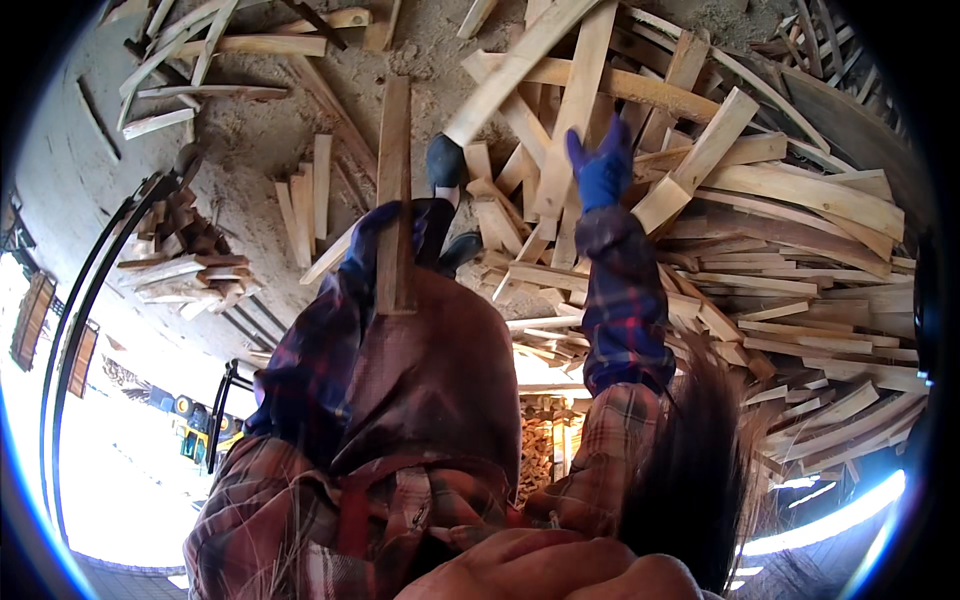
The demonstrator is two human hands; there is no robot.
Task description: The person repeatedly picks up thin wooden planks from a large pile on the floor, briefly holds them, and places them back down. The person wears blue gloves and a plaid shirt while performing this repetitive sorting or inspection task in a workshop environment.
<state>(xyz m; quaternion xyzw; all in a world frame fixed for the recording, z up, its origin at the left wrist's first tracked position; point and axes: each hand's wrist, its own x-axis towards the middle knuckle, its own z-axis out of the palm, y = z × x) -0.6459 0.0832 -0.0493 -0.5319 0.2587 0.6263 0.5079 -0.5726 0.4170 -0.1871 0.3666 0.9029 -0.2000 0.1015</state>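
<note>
My left hand (pixel 372 238), in a blue glove, is closed round a long flat wooden board (pixel 394 150). The board stands out lengthwise in front of my brown apron (pixel 440 365), its near end over my lap. Out to the right, my right hand (pixel 604 172), also gloved in blue, reaches over the heap of loose boards with its fingers spread. No piece shows in it. Pale planks (pixel 578 110) lie crosswise close to its fingertips, and a short thick board (pixel 697 160) rests just to its right.
A big heap of split boards (pixel 800 260) fills the right side. More slats (pixel 215 60) lie on the dusty floor (pixel 250 125) at the far left. Small stacks of wood (pixel 185 245) stand at the left beside bent black bars (pixel 105 260). My shoe (pixel 445 162) is amid the planks.
</note>
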